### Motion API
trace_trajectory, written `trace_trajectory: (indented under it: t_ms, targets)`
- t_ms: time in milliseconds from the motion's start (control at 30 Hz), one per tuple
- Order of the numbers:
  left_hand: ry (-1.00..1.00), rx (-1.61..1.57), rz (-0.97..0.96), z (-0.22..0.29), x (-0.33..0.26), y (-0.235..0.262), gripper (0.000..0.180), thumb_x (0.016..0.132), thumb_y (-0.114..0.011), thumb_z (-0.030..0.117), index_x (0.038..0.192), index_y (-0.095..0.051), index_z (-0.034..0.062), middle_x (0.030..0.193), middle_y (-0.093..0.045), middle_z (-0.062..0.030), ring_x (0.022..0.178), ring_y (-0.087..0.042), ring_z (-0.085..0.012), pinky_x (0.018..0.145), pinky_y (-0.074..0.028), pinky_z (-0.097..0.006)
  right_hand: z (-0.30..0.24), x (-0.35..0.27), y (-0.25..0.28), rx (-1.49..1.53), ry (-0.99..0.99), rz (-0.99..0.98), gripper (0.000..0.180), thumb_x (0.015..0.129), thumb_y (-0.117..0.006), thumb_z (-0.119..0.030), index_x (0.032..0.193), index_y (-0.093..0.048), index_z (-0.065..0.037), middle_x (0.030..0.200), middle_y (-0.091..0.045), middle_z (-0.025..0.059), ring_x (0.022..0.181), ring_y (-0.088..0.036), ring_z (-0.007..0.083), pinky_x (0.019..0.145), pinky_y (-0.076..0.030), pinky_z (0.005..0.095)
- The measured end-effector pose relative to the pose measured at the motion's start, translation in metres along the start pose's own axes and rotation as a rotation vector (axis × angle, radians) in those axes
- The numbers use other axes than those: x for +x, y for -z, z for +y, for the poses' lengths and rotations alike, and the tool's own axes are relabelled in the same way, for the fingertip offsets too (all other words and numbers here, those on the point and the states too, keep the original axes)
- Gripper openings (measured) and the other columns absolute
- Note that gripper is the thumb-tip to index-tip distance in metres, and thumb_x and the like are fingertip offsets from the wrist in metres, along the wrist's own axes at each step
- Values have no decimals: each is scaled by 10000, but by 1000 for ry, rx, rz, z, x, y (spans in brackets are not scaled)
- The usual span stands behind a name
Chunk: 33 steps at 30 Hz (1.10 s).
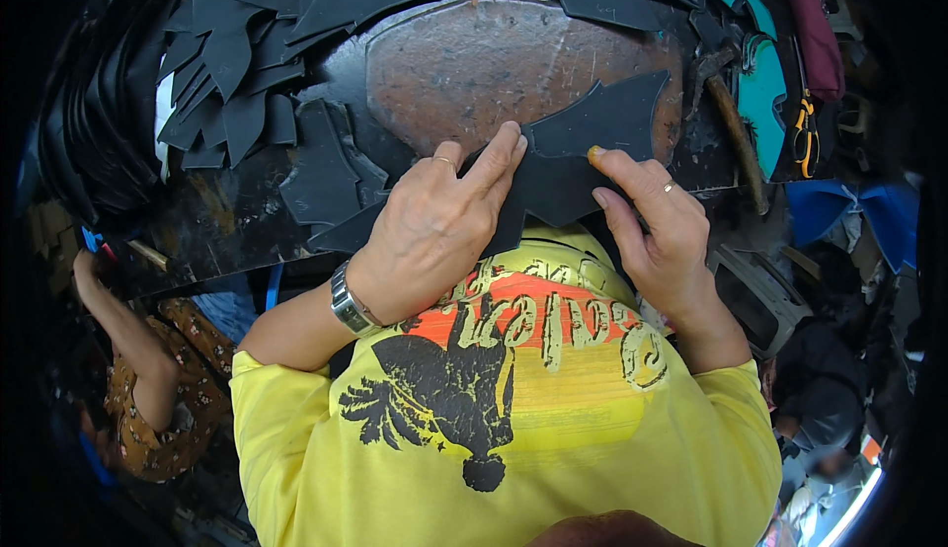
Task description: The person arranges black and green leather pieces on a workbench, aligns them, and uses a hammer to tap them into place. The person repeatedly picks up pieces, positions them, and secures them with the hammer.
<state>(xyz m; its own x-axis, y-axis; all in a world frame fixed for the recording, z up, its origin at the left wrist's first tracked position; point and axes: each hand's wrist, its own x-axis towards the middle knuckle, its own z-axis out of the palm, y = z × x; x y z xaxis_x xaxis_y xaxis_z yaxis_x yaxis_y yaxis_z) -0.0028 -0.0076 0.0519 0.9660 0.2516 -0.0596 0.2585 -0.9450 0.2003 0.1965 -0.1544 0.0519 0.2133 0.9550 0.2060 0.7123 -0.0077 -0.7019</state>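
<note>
The flat black cut-out piece of leather-like sheet, with its flared, winged outline (583,147), lies across the near edge of the rusty brown oval metal plate (474,63) set in the dark desk (212,221), so the hard plate backs it while its lower part hangs toward your yellow printed shirt (533,419).

Your left hand (434,226) lies flat on the piece's left end, fingers together and stretched forward, pressing down rather than gripping; that pins the sheet so it cannot slide. Your right hand (657,226) meets the right side, thumb and forefinger pinched on the edge, which looks like a way to steady or fold that edge. A metal watch (351,302) sits on your left wrist.

Further out, heaps of similar black cut pieces (232,73) fan over the desk's left and far side, within reach. Teal shaped pieces (760,88) and a wooden-handled hammer (736,127) lie to the right. Another person's arm in a patterned sleeve (148,379) shows at lower left.
</note>
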Motion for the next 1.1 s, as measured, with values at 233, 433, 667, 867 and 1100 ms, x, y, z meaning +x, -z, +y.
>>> trace_trajectory:
  t_ms: [233,433,667,867,1100]
  targets:
    - [-41,94,-16,2,1,4,623,832,-615,20,1453,-572,-5,1522,-520,-81,883,-538,-228,809,-538,-313,-6,-9,-11,105,-21,88,444,859,-719,88,1290,-651,10,1035,-722,182,768,-688,303,672,-537,359]
    - [-39,-52,-18,-5,0,2,640,834,-615,9,1472,-559,34,1494,-543,-74,906,-562,-223,805,-550,-311,7,-14,-19,67,-7,139,484,853,-740,82,1320,-628,21,1142,-726,195,819,-710,289,716,-559,340]
    - [-53,-108,13,-9,0,0,696,828,-631,-2,1491,-571,200,1496,-553,-69,926,-581,-243,802,-568,-333,7,-15,-22,138,-129,167,538,878,-743,55,1387,-578,6,1284,-687,187,910,-726,273,786,-578,328]
    - [-35,-54,-61,-2,2,10,663,828,-665,34,1464,-595,210,1478,-563,-81,983,-585,-271,890,-543,-360,3,-14,-13,90,-239,68,545,891,-732,62,1407,-568,6,1317,-678,173,900,-706,238,770,-571,310]
    - [-86,-256,208,-17,31,10,438,875,-754,176,1304,-682,129,1352,-630,-140,1269,-573,-314,1080,-443,-413,9,-13,-12,46,-13,117,574,883,-751,85,1420,-562,19,1347,-664,166,886,-685,160,798,-559,277]
